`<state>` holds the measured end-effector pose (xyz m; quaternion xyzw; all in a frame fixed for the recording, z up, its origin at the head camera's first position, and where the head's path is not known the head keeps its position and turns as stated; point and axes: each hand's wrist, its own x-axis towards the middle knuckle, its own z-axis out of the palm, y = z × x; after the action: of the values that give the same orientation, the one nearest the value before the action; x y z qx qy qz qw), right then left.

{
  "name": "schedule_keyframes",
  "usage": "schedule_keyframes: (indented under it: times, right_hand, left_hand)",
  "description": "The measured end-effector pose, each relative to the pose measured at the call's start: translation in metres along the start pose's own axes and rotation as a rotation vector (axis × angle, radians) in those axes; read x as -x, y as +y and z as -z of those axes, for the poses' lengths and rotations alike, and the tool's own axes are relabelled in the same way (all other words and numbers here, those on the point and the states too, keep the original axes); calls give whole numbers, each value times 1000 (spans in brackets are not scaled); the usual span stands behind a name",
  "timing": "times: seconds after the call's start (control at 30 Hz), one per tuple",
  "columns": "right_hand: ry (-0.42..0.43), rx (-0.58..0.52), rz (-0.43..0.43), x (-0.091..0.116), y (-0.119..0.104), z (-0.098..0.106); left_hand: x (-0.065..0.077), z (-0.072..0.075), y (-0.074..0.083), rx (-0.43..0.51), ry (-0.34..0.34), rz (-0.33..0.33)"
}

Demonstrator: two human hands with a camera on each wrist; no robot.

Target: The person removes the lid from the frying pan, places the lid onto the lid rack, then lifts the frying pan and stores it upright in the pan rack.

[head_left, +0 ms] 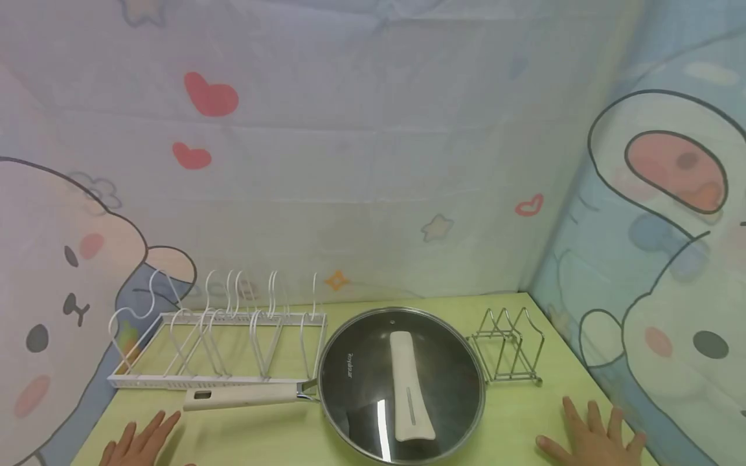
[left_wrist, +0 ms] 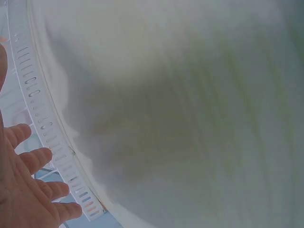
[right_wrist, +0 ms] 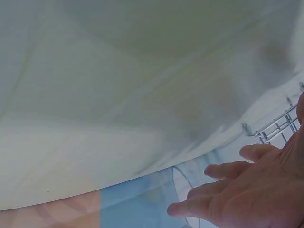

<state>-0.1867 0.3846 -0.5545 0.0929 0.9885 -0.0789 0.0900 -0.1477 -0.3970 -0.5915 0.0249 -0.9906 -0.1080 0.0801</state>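
A frying pan with a cream handle sits mid-table under a glass lid, whose cream grip stands across the middle. Behind the pan handle is a white wire rack with several curved dividers. Right of the pan stands a small metal rack. My left hand is at the front left, fingers spread, near the pan handle's end. My right hand, also spread, is at the front right, nearest the small rack. Both hands hold nothing.
The light green table meets a cartoon-printed curtain at the back. More printed cloth hangs along the right side, and a bear-printed sheet covers the left.
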Motion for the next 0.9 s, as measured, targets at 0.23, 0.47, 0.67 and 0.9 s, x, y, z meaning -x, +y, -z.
schedule_keyframes:
  times: [0.23,0.47,0.67,0.9]
  right_hand:
    - [-130,-28,44,-1,-10,17]
    - [-77,-182,67,28,-63,54]
    - [42,-334,135,55,-122,81]
    - [33,-438,250,70,-197,100]
  left_hand:
    - [-5,9,1,14,-71,-21]
    - [-9,45,35,178,221,-215]
    - [-7,71,78,159,589,-355]
    - [-23,88,125,-47,497,-535]
